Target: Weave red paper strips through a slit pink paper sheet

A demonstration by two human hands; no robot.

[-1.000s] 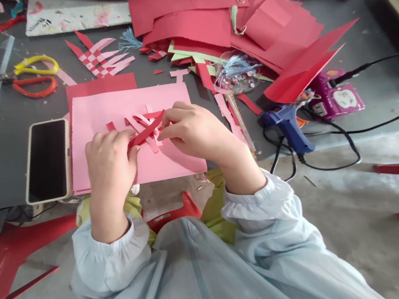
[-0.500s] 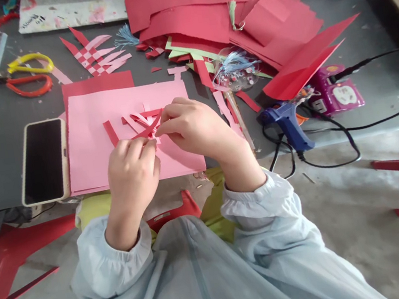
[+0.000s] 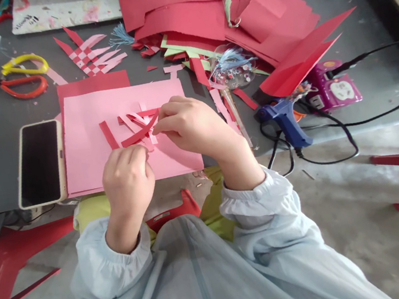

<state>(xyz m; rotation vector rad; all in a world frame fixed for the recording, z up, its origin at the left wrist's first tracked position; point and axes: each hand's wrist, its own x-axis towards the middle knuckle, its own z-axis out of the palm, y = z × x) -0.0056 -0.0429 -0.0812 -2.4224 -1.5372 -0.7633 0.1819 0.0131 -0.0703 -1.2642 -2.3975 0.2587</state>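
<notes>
A small bunch of crossed red and pink paper strips lies on a pink paper sheet (image 3: 84, 156) in front of me. My right hand (image 3: 196, 125) is closed in a pinch at the right end of a slanting red paper strip (image 3: 137, 135). My left hand (image 3: 128, 177) is closed, its fingertips at the lower end of a pink paper strip (image 3: 148, 146); the thumb partly hides that contact. A loose short red strip (image 3: 108, 134) rests on the sheet left of the bunch. A woven red and pink paper piece (image 3: 90, 56) lies beyond the sheet.
On the left are a phone (image 3: 39, 163) and scissors (image 3: 24, 78) with yellow and red handles. Red paper sheets (image 3: 184, 24) are piled at the back. At right, a blue glue gun (image 3: 285, 124) and a purple power block (image 3: 338, 86) trail black cables.
My left hand has drawn back toward me and to the left, uncovering more of the red strip's left end. My right hand stays pinched at the bunch. The view has shifted slightly.
</notes>
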